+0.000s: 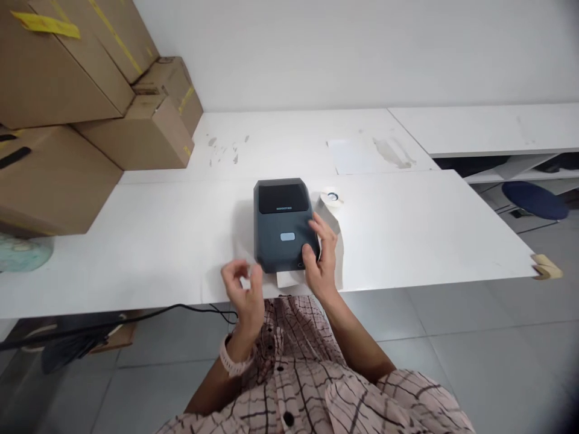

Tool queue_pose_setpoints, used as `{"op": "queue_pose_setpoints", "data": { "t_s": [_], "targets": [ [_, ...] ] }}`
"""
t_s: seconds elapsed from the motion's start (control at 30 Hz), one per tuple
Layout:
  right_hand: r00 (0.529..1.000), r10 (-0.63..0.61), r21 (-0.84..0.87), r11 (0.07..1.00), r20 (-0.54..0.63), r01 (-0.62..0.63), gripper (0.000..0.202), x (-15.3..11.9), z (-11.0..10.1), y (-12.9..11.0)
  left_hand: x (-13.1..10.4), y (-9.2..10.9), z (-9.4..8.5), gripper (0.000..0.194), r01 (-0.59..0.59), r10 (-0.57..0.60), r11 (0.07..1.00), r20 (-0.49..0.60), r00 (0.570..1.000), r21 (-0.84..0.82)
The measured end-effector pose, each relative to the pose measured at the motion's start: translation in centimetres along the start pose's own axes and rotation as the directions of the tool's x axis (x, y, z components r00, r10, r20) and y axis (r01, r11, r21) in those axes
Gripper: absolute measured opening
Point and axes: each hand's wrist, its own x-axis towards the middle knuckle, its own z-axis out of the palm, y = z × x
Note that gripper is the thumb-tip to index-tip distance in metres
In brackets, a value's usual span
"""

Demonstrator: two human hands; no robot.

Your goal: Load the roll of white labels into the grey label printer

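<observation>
Printer (270,246) sat mid-frame looking closed, paper (288,279) peeking out below; no telling what was left. Your right hand (322,271) gripped its edge; your left hand's (246,300) fingers curled nearby, couldn't tell if holding anything.

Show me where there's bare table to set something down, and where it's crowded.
Widest patch: the white tabletop right of the white roll, toward its right end. Another lies between the brown boxes and the dark device. Crowded: around the device, with the right hand at its right side and the left hand by its near left corner.
</observation>
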Motion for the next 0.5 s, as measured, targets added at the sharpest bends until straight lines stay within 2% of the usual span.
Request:
{"op": "queue_pose_setpoints", "data": {
  "t_s": [0.03,0.07,0.1,0.13,0.17,0.2,0.23,0.27,0.3,0.4,0.43,0.5],
  "targets": [
    [0.994,-0.105,-0.049,0.993,-0.013,0.104,0.046,0.3,0.0,-0.3,-1.1,-0.2,-0.5,0.038,0.083,-0.083,0.996,0.026,0.996,-0.01],
    [0.982,-0.189,-0.076,0.98,-0.025,0.186,0.047,0.5,0.0,-0.6,-2.1,-0.3,-0.9,0.041,0.21,-0.205,0.977,0.154,0.967,-0.022],
    [0.969,-0.244,-0.087,0.967,-0.035,0.24,0.05,0.7,0.0,-0.8,-2.7,-0.2,-1.2,0.046,0.357,-0.332,0.934,0.323,0.886,-0.019],
    [0.961,-0.276,-0.095,0.958,-0.025,0.272,0.054,0.9,0.0,-0.9,-3.1,-0.1,-1.4,0.052,0.499,-0.437,0.867,0.493,0.752,0.007],
    [0.958,-0.287,-0.101,0.953,-0.019,0.284,0.055,1.0,0.1,-1.0,-3.1,0.1,-1.3,0.058,0.61,-0.501,0.791,0.628,0.596,0.052],
    [0.958,-0.286,-0.109,0.953,-0.016,0.282,0.055,1.0,0.1,-1.0,-3.0,0.4,-1.2,0.062,0.682,-0.529,0.725,0.711,0.463,0.096],
    [0.96,-0.278,-0.118,0.954,-0.014,0.275,0.055,1.0,0.1,-1.0,-2.7,0.7,-0.9,0.064,0.72,-0.539,0.683,0.75,0.384,0.123],
    [0.963,-0.27,-0.126,0.956,-0.013,0.266,0.053,0.9,0.2,-0.9,-2.4,0.9,-0.5,0.063,0.729,-0.54,0.673,0.756,0.37,0.125],
    [0.965,-0.264,-0.129,0.957,-0.011,0.26,0.052,0.9,0.2,-0.8,-2.2,1.1,-0.1,0.061,0.714,-0.536,0.691,0.74,0.406,0.109],
    [0.967,-0.255,-0.12,0.96,-0.003,0.252,0.052,0.8,0.1,-0.8,-1.9,1.3,0.7,0.054,0.585,-0.467,0.81,0.66,0.589,0.052],
    [0.967,-0.254,-0.115,0.961,-0.002,0.252,0.052,0.8,0.1,-0.8,-2.0,1.3,0.8,0.053,0.539,-0.44,0.841,0.642,0.628,0.049],
    [0.966,-0.258,-0.106,0.961,0.002,0.256,0.052,0.9,0.0,-0.8,-2.1,1.0,0.8,0.052,0.483,-0.411,0.874,0.628,0.661,0.063]
  ]
}}
